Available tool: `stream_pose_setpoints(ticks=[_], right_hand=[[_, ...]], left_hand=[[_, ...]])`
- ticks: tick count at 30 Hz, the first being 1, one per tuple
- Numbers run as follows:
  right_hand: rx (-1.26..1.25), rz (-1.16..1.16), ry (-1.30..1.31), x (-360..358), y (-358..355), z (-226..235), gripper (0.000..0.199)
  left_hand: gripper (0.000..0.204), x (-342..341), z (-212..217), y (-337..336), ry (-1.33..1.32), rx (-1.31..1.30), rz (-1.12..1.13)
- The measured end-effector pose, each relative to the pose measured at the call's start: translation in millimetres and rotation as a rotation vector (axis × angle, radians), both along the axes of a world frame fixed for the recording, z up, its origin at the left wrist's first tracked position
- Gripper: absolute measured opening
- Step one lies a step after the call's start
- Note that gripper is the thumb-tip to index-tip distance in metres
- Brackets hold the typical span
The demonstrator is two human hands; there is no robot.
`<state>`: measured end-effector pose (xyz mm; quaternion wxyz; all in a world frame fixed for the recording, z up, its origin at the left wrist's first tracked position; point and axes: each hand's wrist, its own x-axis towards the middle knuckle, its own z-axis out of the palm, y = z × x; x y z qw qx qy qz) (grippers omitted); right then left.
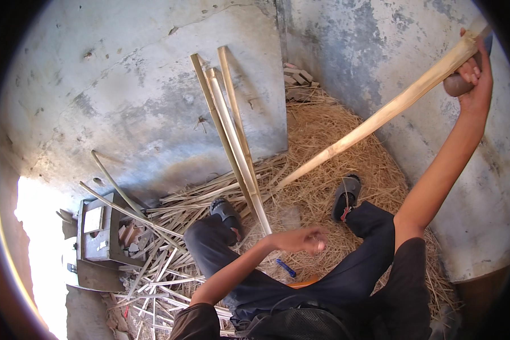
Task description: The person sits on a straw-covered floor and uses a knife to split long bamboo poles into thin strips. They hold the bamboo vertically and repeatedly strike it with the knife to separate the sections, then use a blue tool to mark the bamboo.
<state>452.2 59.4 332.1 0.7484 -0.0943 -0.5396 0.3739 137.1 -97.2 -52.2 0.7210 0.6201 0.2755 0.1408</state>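
Note:
My right hand (pixel 475 76) is raised high at the upper right, its fingers closed round what looks like a knife (pixel 457 85). The rounded brown end of its handle shows below the palm; a greyish part beyond the fingers is blurred at the picture's rim. A long pale wooden pole (pixel 379 116) slants from the straw up to this hand, its upper end against the fingers and the tool. My left hand (pixel 300 239) hovers over the floor between my legs, loosely curled, fingers apart, with nothing visible in it.
Several long split poles (pixel 228 122) lean on the wall ahead. Straw (pixel 317 127) and thin strips (pixel 153 283) cover the floor. A grey box (pixel 99 229) holding rubble stands at left. A blue pen-like object (pixel 286 268) lies between my legs, near something orange (pixel 304 281).

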Motion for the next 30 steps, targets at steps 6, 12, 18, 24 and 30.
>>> stream_pose_setpoints(ticks=[6, 12, 18, 24, 30], right_hand=[[0.104, 0.313, 0.013, 77.8, 7.4, 35.5, 0.049], [0.08, 0.187, 0.161, 76.3, -2.0, 4.3, 0.052], [-0.058, -0.054, 0.285, 31.1, 3.1, -68.5, 0.06], [-0.485, -0.053, 0.555, -67.8, 18.0, -135.0, 0.049], [-0.914, 0.037, 0.577, -122.2, 47.1, -286.6, 0.062]], left_hand=[[0.119, 21.4, 12.9, 35.0, -0.337, -0.004, 0.406], [0.131, 3.2, 57.2, 64.4, -0.776, 0.01, 0.592], [0.124, -56.9, 105.0, 54.8, -0.858, 0.319, 1.022], [0.055, -146.3, 125.2, 13.6, -0.886, 0.768, 1.204], [0.052, -192.9, 199.8, -51.0, -1.212, 0.97, 1.288]])
